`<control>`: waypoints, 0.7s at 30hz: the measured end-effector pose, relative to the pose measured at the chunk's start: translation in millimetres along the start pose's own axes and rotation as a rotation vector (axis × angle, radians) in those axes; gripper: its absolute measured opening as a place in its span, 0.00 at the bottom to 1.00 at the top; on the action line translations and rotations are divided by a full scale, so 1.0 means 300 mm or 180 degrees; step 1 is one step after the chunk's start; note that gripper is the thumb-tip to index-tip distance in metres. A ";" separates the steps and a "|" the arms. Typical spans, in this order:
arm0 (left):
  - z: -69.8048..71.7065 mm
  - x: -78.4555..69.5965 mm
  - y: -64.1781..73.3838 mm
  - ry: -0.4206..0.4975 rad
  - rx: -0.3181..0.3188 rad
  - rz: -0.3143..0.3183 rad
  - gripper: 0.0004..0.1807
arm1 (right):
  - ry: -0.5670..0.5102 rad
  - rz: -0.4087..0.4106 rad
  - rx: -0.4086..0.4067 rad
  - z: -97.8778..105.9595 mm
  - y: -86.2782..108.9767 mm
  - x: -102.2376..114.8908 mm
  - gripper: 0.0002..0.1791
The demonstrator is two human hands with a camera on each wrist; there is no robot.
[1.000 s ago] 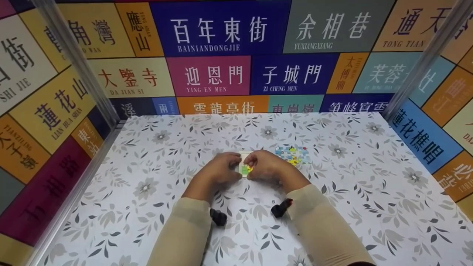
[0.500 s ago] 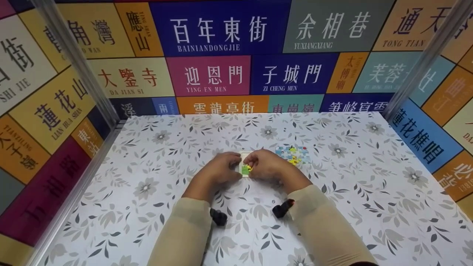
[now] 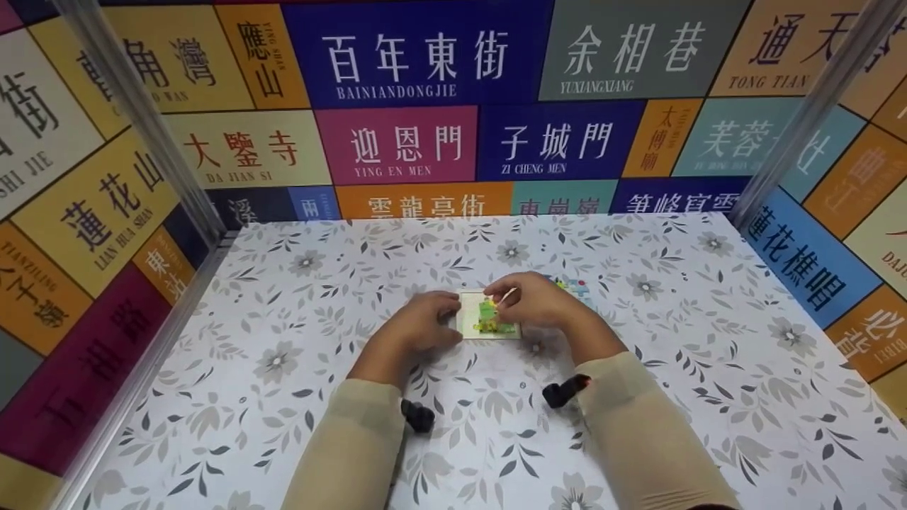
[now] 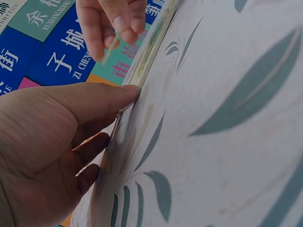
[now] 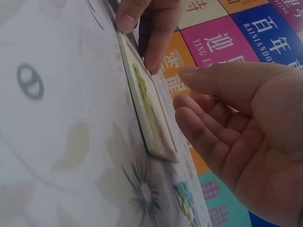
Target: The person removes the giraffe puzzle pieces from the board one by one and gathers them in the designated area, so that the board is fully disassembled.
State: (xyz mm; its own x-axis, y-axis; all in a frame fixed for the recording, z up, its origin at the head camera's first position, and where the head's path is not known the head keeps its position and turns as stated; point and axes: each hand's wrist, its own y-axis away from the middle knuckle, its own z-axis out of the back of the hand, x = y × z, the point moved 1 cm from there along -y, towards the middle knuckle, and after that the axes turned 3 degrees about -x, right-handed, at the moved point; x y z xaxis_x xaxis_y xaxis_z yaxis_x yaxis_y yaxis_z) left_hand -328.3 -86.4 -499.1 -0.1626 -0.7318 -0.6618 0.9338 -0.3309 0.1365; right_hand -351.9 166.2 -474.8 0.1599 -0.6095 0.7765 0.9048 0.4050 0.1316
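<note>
A small pale puzzle tray lies flat on the table, with joined green and yellow puzzle pieces inside its rim. My left hand holds the tray by its left side, thumb at the near corner and forefinger at the far one. Over the tray's right part, my right hand pinches a thin flat puzzle piece between thumb and fingers. That piece is seen edge-on in the left wrist view, its picture hidden. The right wrist view shows the tray tilted, with the right hand raised beside it.
More loose puzzle pieces, blue, white and yellow, lie right of the tray, partly hidden behind the right hand. A white tablecloth with grey leaves covers the table. Panels with printed signs enclose the back and sides.
My right hand has lifted and moved right, off the tray's middle, uncovering the green and yellow pieces. A thin piece now shows in its fingertips. The left hand stays at the tray's left side.
</note>
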 end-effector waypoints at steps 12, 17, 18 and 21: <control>0.004 -0.008 0.020 -0.0027 -0.0046 -0.0071 0.35 | -0.0109 -0.0070 -0.0126 0.166 0.101 -0.134 0.31; 0.003 -0.006 0.019 0.0003 -0.0040 -0.0020 0.34 | -0.0196 -0.0135 -0.0031 0.184 0.117 -0.164 0.31; 0.002 -0.006 0.019 0.0010 -0.0046 -0.0005 0.34 | -0.0178 -0.0162 -0.0005 0.184 0.117 -0.171 0.31; 0.002 -0.006 0.020 0.0046 -0.0060 0.0017 0.34 | -0.0133 -0.0264 0.0069 0.179 0.118 -0.184 0.31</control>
State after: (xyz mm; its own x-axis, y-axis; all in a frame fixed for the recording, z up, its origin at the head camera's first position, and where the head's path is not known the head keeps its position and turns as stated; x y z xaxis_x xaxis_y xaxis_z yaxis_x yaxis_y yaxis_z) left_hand -322.8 -87.4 -496.7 -0.1532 -0.7249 -0.6716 0.9404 -0.3157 0.1263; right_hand -349.9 250.7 -479.8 0.0679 -0.6128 0.7873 0.9054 0.3694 0.2094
